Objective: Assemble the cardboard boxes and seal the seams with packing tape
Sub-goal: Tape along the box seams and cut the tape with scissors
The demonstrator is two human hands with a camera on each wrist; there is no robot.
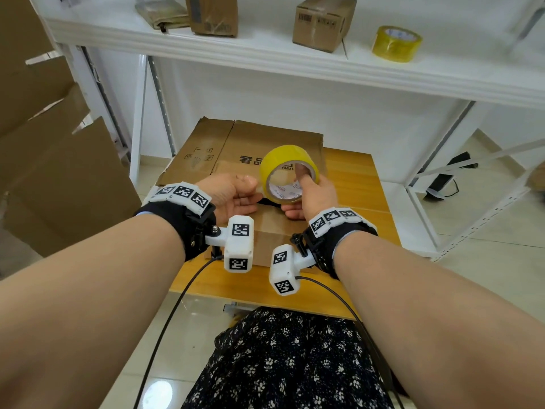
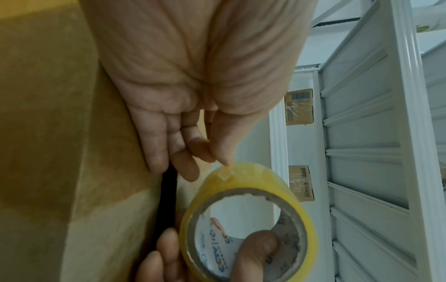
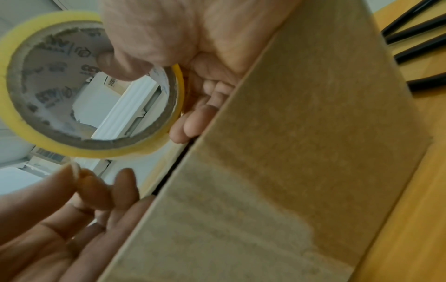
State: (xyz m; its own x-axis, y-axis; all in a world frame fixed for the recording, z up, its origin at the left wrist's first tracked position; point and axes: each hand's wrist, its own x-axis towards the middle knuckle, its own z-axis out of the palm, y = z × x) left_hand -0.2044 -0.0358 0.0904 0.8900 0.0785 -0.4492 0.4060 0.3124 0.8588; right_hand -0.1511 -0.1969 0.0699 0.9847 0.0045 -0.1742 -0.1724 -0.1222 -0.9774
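A small brown cardboard box (image 1: 269,231) stands on the wooden table (image 1: 356,187) under both hands. A dark gap (image 2: 166,200) shows between its closed top flaps. My right hand (image 1: 298,191) holds a yellow tape roll (image 1: 284,156) upright over the box, with the thumb (image 2: 255,253) through the core and the fingers under it. My left hand (image 1: 250,187) is beside the roll on its left, and its thumb and forefinger pinch the tape's loose end (image 2: 225,167) at the roll's rim. In the right wrist view the roll (image 3: 21,122) sits above the flap gap (image 3: 178,158).
A flattened carton (image 1: 224,146) lies on the table behind the box. Large cardboard sheets (image 1: 53,160) lean at the left. On the white shelf (image 1: 265,54) above are sealed boxes (image 1: 323,22) and a second tape roll (image 1: 396,44). Black cables (image 3: 415,28) lie on the table.
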